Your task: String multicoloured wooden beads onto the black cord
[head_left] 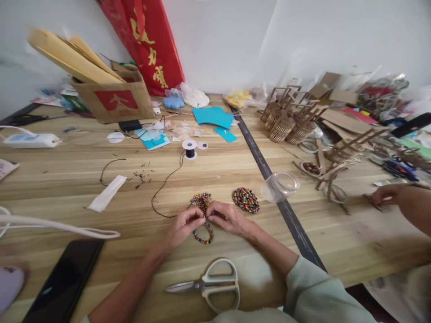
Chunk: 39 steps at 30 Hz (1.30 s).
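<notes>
My left hand [186, 224] and my right hand [226, 217] meet over the table, each pinching the dark cord at the top of a beaded bracelet [204, 242]. Its loop of multicoloured beads hangs below my fingertips, against the tabletop. The cord [153, 197] runs from my left hand in a curve to a spool of black cord [190, 152]. Just beyond my fingers lies a heap of beads [201, 199], partly hidden by my hands. To the right is a second, round pile of loose beads [246, 200]. Scissors [218, 287] with cream handles lie in front of me.
A phone [63, 282] and a white strap [67, 225] lie at left, near a folded white paper [107, 194]. Small wooden baskets [286, 116] stand at back right. Another person's hand [387, 196] rests at the right. A cardboard box [114, 101] stands at back left.
</notes>
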Motion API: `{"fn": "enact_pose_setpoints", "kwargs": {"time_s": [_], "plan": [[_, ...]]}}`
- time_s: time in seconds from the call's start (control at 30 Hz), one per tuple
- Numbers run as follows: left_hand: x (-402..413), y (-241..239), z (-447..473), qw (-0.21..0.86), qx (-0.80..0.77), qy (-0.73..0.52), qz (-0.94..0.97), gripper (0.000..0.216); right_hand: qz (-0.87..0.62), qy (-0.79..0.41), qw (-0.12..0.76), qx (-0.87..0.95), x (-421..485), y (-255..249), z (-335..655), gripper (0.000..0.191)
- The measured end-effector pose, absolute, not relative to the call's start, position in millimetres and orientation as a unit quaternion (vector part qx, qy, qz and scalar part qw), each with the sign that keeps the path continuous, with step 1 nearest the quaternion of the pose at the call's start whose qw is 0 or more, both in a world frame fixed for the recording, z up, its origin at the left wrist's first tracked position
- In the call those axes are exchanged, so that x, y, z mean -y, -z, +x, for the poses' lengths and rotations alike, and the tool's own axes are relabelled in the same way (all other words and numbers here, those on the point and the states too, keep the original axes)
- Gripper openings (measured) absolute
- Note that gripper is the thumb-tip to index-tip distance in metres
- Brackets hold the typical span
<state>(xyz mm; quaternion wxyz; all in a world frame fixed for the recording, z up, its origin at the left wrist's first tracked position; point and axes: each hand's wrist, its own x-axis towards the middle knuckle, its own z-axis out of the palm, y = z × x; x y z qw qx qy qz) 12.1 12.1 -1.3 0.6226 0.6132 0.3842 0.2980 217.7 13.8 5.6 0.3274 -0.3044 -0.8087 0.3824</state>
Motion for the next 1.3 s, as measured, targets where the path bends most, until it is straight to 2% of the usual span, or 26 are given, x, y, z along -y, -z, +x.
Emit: {"fn": "enact_pose_setpoints", "kwargs": {"time_s": [0.27,0.67,0.8,1.03,1.2,1.3], "plan": [[-9.0,0.4,15.0,0.608,-0.391,-0.298,0.623,0.030,-0.264,-0.281,0.347,0.855,-13.0,-10.8,219.5,0.018],[-6.1,1.5,16.3,0.549,-0.415,-0.282,0.668,0.022,-0.249,-0.254,0.408,0.841,-6.8,-11.6,213.5,0.019],[-4.0,-3.2,16.1,0.497,-0.435,-0.273,0.699,0.019,-0.239,-0.243,0.405,0.848,-6.3,-7.8,210.4,0.017],[-0.6,10.6,18.8,0.467,-0.433,-0.281,0.718,0.015,-0.246,-0.209,0.386,0.864,-3.0,-3.1,205.1,0.014],[-0.2,10.7,18.5,0.474,-0.421,-0.297,0.714,0.014,-0.252,-0.203,0.384,0.865,0.8,-5.5,204.1,0.017],[-1.1,1.4,16.6,0.507,-0.405,-0.287,0.705,0.020,-0.284,-0.191,0.412,0.844,1.6,-10.3,206.1,0.020]]}}
